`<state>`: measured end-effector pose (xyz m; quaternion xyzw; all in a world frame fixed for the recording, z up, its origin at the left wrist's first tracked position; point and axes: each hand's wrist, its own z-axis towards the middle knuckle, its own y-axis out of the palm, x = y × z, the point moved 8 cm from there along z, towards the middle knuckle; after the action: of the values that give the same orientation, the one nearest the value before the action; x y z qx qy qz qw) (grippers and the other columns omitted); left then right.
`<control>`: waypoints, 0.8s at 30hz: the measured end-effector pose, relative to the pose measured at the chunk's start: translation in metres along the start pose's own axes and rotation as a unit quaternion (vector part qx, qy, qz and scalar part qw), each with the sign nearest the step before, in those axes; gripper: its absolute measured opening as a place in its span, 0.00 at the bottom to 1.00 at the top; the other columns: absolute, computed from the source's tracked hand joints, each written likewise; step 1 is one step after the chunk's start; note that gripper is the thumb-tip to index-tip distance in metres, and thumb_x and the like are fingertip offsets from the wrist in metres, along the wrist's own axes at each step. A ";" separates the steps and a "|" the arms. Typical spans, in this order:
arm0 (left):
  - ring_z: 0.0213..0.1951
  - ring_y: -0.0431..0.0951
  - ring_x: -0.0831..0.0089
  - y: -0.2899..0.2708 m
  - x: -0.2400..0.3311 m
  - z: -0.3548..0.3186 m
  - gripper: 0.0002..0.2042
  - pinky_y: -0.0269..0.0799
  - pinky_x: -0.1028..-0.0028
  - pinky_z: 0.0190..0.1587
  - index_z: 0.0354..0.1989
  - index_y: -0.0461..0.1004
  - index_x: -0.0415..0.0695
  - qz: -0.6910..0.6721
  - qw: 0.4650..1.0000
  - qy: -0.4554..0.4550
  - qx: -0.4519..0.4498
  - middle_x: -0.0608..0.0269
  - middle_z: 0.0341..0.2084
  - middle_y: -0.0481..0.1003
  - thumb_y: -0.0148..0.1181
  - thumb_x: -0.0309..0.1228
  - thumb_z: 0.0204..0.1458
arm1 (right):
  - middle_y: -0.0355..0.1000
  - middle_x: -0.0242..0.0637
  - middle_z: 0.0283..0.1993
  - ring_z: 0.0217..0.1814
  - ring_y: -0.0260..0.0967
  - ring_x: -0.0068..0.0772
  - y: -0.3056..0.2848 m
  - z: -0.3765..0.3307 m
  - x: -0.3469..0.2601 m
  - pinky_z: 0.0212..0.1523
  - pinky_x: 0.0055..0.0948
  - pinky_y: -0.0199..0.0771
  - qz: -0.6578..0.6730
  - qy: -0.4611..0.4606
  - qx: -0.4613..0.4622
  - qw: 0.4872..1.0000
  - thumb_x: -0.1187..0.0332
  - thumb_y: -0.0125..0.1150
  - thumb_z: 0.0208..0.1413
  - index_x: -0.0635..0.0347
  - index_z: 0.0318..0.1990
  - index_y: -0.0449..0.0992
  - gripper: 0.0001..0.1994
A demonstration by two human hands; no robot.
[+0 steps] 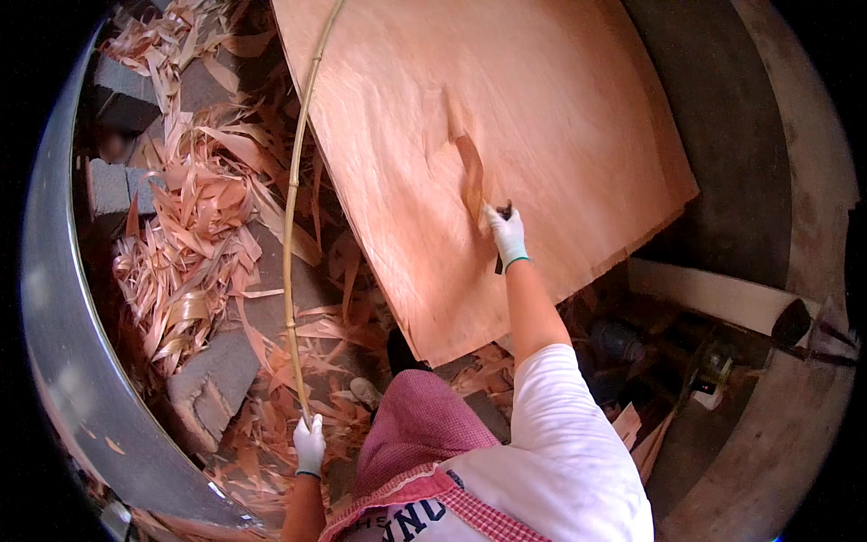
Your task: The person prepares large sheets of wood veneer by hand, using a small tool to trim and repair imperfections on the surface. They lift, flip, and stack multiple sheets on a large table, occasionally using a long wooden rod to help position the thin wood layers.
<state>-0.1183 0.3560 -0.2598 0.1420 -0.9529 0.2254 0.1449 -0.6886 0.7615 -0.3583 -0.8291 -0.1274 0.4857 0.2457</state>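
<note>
Right hand [507, 233] grips a dark tool at the torn strip [470, 185] on the veneer sheet [542, 117]; left hand [309, 444] grips the bamboo pole [290, 226]. Trimming underway; next needs a steady pull.

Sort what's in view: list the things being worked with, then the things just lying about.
In hand:
- left hand gripping bamboo pole
- right hand with a dark tool, at a torn strip on the veneer sheet

Lying about:
- veneer scraps
- grey blocks

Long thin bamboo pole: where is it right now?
In the head view the long thin bamboo pole runs up the picture's left-centre, its lower end gripped by the gloved left hand, crossing pale wood-veneer scraps beside the large reddish veneer sheet.
</note>
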 end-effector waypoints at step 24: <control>0.14 0.63 0.82 0.009 0.014 -0.008 0.07 0.60 0.76 0.16 0.35 0.71 0.44 -0.034 0.999 -0.007 -0.006 0.73 0.16 0.65 0.58 0.34 0.60 | 0.74 0.41 0.30 0.34 0.73 0.36 0.015 -0.042 -0.043 0.36 0.36 0.72 0.025 -0.070 0.084 0.994 0.72 0.52 0.61 0.63 0.41 0.65 0.05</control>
<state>-0.1323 0.3648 -0.2517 0.1753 -0.9499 0.2136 0.1464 -0.6736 0.7172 -0.3175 -0.7725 -0.0825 0.5575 0.2928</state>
